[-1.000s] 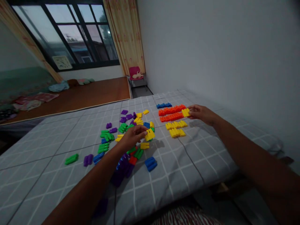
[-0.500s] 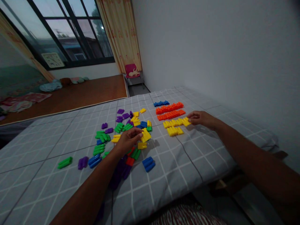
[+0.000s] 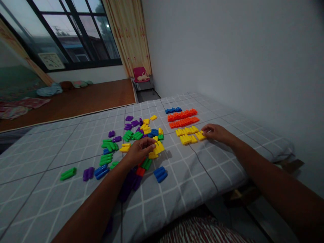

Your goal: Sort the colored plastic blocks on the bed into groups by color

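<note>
A grey cloth (image 3: 182, 190) with a white check and a few darker lines covers the broad surface, its near edge running slantwise above a patterned garment (image 3: 199, 229). A plain pale wall (image 3: 227, 60) rises on the right. Beyond lies a low brown platform (image 3: 101, 96) with folded fabric (image 3: 50, 89) at its left end, and a pink chair (image 3: 138, 72) bearing a pale soft toy (image 3: 143, 77) stands by the curtain (image 3: 126, 33). A dark-framed window (image 3: 83, 37) shows rooftops and a dim sky. On its sill leans a pale panel (image 3: 52, 61) with dark strokes, perhaps print, too small to read.

The left hand (image 3: 139, 151) pinches a raised yellow block (image 3: 159, 147) above loose pieces, among them green blocks (image 3: 110, 145), purple blocks (image 3: 129, 118) and a blue block (image 3: 160, 174) set nearer the edge. The right hand (image 3: 216, 132) has thumb and fingers closed on the right end of a low yellow block (image 3: 200, 135), which sits at the cloth just beside the yellow rows (image 3: 186, 131). Behind these lie two orange rows (image 3: 182, 115) and a short blue row (image 3: 173, 110).
</note>
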### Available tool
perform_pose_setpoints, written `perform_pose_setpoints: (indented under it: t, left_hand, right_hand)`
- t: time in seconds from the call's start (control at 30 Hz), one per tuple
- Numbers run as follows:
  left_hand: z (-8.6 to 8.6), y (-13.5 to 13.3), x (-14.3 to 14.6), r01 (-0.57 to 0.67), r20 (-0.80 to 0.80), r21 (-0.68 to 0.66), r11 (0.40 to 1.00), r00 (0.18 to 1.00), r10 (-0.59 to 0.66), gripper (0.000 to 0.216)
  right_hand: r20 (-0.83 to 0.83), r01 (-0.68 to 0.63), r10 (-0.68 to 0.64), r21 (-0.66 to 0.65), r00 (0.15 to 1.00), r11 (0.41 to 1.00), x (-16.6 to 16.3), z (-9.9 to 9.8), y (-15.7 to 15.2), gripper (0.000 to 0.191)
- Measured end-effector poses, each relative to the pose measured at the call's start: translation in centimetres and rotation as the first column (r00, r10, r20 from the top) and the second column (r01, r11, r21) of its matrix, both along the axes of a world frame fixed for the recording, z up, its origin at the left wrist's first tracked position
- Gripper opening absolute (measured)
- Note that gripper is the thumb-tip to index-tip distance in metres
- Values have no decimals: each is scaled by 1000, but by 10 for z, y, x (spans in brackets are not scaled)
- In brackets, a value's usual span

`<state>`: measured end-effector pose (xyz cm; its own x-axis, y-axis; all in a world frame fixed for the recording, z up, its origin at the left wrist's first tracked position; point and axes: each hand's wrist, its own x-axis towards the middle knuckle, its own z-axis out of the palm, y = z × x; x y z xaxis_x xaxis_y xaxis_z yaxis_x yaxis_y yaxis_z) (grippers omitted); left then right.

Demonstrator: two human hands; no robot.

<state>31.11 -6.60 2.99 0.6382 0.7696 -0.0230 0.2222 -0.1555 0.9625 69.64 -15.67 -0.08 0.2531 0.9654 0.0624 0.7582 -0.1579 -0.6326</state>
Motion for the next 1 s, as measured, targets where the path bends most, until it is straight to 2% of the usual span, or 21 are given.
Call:
perform_pose_setpoints:
  t: [0.13,0.27,0.33,0.43,0.5,0.57,0.67,0.77,0.83,0.93,1.0]
  left_hand:
    - [0,-1,1,-9,0,-2,1000,1000,9,38]
    - [-1,-1,0,-5,-2,-6,1000,1000,5,38]
    - [-3,0,0,1,-4,1,1000,1000,-1,37]
    - [-3,0,0,-1,-2,17,1000,1000,1,38]
    - [-2,-1,0,-6,-6,32,999,1000,6,37]
    - [1,-3,0,-12,-11,46,999,1000,12,36]
    - [5,-6,0,-26,-8,63,998,1000,26,35]
    - [6,-6,-1,-31,-15,69,997,999,32,35]
    - [5,-6,-1,-26,-19,66,997,999,27,35]
    - [3,-4,0,-19,-16,55,998,1000,20,36]
    - [2,-4,0,-14,-14,49,999,1000,15,36]
  right_hand:
    - [69,-31,32,-3,997,1000,-2,-6,-3,24]
    - [222,-29,28,2,975,1000,-10,4,-5,28]
    - [278,-105,97,15,956,994,-17,12,-3,31]
    - [300,-308,304,-36,904,951,-31,18,3,43]
    - [347,-352,361,-90,866,932,-38,16,9,49]
    - [391,-336,359,-130,847,933,-40,14,13,51]
    - [389,-315,348,-147,853,938,-39,16,10,50]
    - [360,-279,315,-150,878,949,-42,26,-5,47]
    - [311,-319,364,-186,878,929,-47,31,-17,44]
    - [187,-411,451,-219,873,885,-46,33,-26,48]
    - [164,-347,375,-176,912,921,-36,31,-24,50]
